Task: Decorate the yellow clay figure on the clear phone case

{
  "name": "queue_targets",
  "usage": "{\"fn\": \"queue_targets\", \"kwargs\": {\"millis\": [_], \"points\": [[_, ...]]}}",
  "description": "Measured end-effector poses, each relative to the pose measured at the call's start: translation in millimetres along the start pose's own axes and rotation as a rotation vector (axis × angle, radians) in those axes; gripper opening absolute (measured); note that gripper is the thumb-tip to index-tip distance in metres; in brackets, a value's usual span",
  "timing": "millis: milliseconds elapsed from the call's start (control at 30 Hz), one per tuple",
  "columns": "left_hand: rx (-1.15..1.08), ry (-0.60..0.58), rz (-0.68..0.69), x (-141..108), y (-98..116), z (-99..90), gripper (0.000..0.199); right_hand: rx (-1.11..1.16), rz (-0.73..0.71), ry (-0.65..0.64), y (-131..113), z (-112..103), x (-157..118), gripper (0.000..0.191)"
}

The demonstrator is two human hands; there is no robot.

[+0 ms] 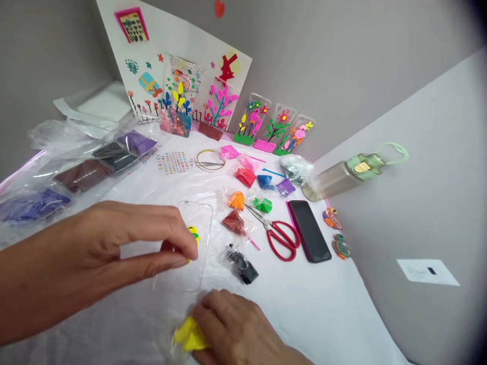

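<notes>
My left hand reaches in over a clear phone case that lies flat on the white cloth. Its thumb and forefinger are pinched together, and whatever is between them is hidden. Right behind those fingertips a small yellow clay shape with a bit of green and dark marks shows, partly covered by the fingers. At the near edge my right hand is closed around a packet of yellow clay in clear plastic. Its fingertips are out of sight.
Right of the case lie a black clay packet, other coloured packets, red-handled scissors and a phone. A bottle lies beyond. Large clay bags are at left; decorated cases and a board stand behind.
</notes>
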State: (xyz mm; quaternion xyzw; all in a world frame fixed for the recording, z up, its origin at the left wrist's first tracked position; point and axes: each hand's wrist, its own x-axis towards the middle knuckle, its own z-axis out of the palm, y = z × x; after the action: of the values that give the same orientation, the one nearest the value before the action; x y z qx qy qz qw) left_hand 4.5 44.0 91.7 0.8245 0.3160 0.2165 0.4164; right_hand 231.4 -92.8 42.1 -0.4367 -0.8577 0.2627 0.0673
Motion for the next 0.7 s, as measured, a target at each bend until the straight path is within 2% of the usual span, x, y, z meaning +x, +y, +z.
{"fn": "queue_targets", "kwargs": {"millis": [67, 133, 233, 300, 400, 500, 600, 700], "points": [[-0.053, -0.036, -0.041, 1, 2, -3.5, 0.015, 0.175, 0.105, 0.068, 0, -5, -1, 0.018], [-0.141, -0.06, -0.04, 1, 4, -0.1, 0.014, 0.385, 0.209, 0.193, 2, -15, -2, 0.022], [-0.273, -0.115, 0.023, 1, 5, 14.9, 0.01, 0.611, 0.331, 0.392, 4, -22, 0, 0.02], [-0.274, -0.125, 0.083, 1, 3, 25.4, 0.011, 0.69, 0.36, 0.459, 6, -19, 2, 0.021], [-0.147, -0.126, 0.16, 1, -2, 34.3, 0.016, 0.762, 0.369, 0.494, 8, -14, 6, 0.024], [-0.014, -0.129, 0.241, 2, -6, 35.5, 0.014, 0.801, 0.405, 0.506, 10, -13, 7, 0.025], [0.137, -0.083, 0.273, 1, -4, 38.2, 0.018, 0.779, 0.415, 0.498, 11, -13, 7, 0.026], [0.347, -0.06, 0.327, -9, 2, 50.6, 0.023, 0.717, 0.408, 0.475, 10, -11, 8, 0.024]]}}
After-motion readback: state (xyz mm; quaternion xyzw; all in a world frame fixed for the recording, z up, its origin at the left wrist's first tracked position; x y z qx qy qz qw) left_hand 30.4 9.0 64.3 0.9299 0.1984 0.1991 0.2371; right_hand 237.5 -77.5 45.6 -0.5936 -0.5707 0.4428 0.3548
